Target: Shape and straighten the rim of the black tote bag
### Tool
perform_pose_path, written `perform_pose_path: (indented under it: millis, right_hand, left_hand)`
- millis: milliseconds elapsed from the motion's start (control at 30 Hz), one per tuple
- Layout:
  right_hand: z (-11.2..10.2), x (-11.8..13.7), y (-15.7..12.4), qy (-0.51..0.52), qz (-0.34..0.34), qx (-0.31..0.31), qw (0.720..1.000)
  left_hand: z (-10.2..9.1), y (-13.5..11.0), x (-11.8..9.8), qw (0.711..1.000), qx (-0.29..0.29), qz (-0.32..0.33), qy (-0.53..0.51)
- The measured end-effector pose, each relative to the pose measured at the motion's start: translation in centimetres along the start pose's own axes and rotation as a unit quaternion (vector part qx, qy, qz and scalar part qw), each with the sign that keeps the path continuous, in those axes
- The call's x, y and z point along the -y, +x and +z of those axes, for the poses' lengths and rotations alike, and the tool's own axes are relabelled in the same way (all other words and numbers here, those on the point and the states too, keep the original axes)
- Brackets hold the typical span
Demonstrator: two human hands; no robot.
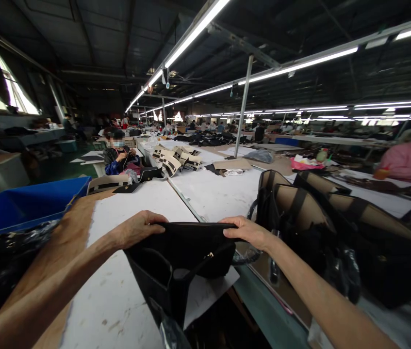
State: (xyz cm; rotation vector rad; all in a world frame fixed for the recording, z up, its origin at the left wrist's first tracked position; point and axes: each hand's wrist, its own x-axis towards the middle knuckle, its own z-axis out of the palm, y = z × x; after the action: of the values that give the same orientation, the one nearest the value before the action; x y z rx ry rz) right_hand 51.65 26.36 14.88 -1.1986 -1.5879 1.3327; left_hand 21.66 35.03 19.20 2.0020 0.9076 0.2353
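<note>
A black handbag point(190, 249) stands at the near edge of the white worktable, its top rim stretched between my two hands. My left hand point(141, 229) pinches the rim at its left corner, thumb and fingers closed. At the right corner my right hand point(247, 231) grips the same rim. An open pocket shows on the bag's left part, and a small gold zipper pull point(209, 255) on its front. Clear plastic wrap point(172, 332) hangs at its lower end.
Several black bags with tan linings point(298, 206) crowd the right side. A blue bin point(34, 203) is at left. Cut tan pieces point(176, 160) lie farther along the white table point(220, 191). One co-worker point(120, 152) sits ahead left, another in pink point(409, 160) at far right.
</note>
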Motion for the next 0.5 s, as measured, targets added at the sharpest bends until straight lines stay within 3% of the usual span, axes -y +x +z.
perform_pose_path:
  millis: [267, 400, 500]
  right_hand:
    - [1.4, 0.0, -0.6, -0.076, -0.04, -0.11, 0.99]
    - [1.8, 0.0, -0.6, -0.156, -0.092, -0.199, 0.963]
    - [1.8, 0.1, -0.4, -0.187, -0.118, -0.222, 0.95]
  left_hand:
    - [0.3, 0.2, -0.6, 1.0, 0.016, 0.002, -0.005]
    - [0.5, 0.2, -0.6, 0.999, 0.012, 0.013, 0.032]
    - [0.5, 0.2, -0.4, 0.997, -0.007, 0.021, 0.074]
